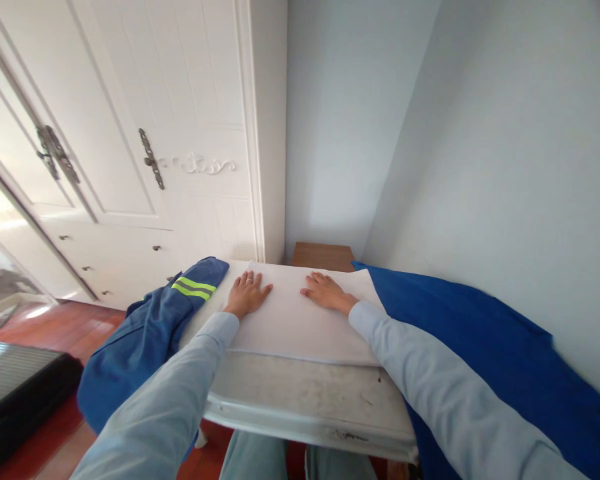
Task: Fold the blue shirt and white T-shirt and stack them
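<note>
A white folded cloth lies flat across the far part of a worn white table. On its left part rests my left hand, palm down with fingers spread and a ring showing. My right hand lies flat on the cloth's right part, its fingers pointing left. Neither hand grips anything. Left of the cloth, a blue garment with a yellow-green and grey reflective band hangs over the table's edge. Plain blue fabric drapes over the right side, partly behind my right sleeve.
A white wardrobe with dark metal handles stands at the back left. Behind the table is a brown wooden piece by the pale wall. A black and grey case-like object sits on the reddish floor.
</note>
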The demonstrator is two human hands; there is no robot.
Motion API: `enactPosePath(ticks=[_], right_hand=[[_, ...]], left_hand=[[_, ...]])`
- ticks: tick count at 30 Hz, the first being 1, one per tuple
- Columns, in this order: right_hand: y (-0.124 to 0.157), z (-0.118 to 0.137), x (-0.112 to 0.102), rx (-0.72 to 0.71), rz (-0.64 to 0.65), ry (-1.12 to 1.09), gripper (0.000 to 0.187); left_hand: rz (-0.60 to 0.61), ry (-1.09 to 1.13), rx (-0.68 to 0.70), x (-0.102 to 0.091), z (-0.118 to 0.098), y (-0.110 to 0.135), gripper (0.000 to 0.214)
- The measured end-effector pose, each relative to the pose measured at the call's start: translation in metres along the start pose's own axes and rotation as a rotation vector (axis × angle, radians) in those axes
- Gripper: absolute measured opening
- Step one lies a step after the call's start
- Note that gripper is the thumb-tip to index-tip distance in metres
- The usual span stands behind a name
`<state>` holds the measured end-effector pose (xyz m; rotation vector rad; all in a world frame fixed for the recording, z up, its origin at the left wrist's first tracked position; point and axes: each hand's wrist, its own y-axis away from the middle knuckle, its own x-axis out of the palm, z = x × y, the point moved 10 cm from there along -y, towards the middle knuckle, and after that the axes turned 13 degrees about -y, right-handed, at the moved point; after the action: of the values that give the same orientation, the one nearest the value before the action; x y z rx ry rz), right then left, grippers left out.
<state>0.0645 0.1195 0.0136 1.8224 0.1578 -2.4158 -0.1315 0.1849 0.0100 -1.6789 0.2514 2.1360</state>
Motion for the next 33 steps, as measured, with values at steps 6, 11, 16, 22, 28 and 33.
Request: enactPosePath(ticks=[6, 11, 16, 22, 28, 33], right_hand=[[0.001, -0.053, -0.002, 0.092, -0.037, -0.041, 0.067], [0.002, -0.067, 0.0, 0.082, -0.061, -0.026, 0.07], [0.003, -0.065, -0.001, 0.065, -0.104, -0.003, 0.069], [0.005, -0.062, -0.003, 0.041, -0.122, 0.006, 0.065], [0.006, -0.063, -0.005, 0.043, -0.148, -0.004, 0.062], [0.007, -0.063, -0.005, 0.033, -0.148, -0.015, 0.061]], left_hand=[[-0.019, -0.01, -0.008, 0.001, 0.0, 0.0, 0.075], [-0.016, -0.011, -0.016, 0.001, 0.0, 0.0, 0.074], [-0.018, -0.004, -0.018, 0.001, 0.0, 0.0, 0.073], [-0.031, 0.01, -0.013, 0.0, 0.0, 0.0, 0.073], [-0.016, 0.006, -0.01, -0.002, 0.0, 0.0, 0.071], [-0.01, -0.004, -0.01, -0.002, 0.0, 0.0, 0.071]])
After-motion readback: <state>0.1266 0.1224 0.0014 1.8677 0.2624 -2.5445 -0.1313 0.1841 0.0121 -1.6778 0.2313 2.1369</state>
